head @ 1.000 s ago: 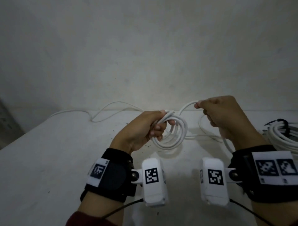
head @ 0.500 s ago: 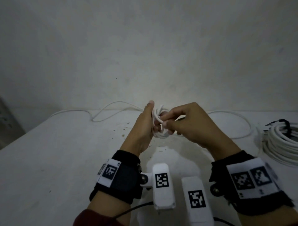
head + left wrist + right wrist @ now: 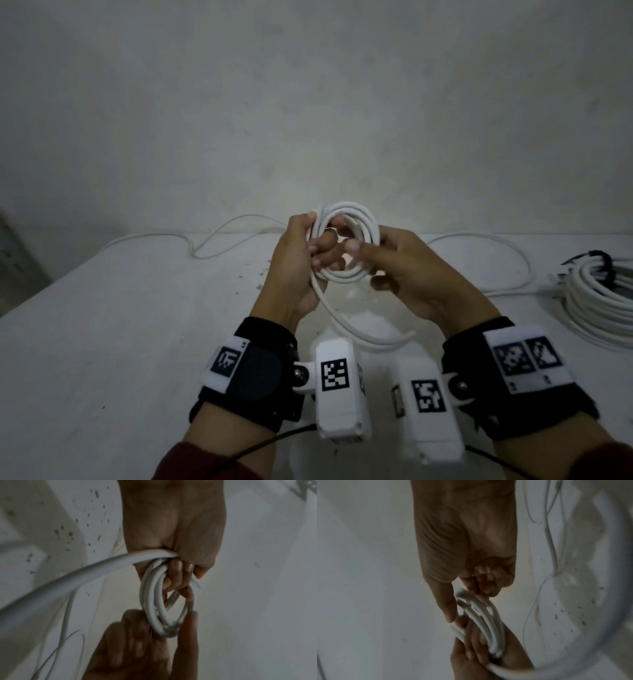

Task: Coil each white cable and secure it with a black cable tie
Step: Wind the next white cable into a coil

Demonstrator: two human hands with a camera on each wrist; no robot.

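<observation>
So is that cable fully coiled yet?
Not fully. The coil is a few loops in the left hand; a loose tail hangs below.

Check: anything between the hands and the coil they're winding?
Nothing visible. The left hand grips the coil with fingers through its loops; the right hand pinches its right side. The slack tail hangs free below, apart from the tied bundle at the table's right.
</observation>
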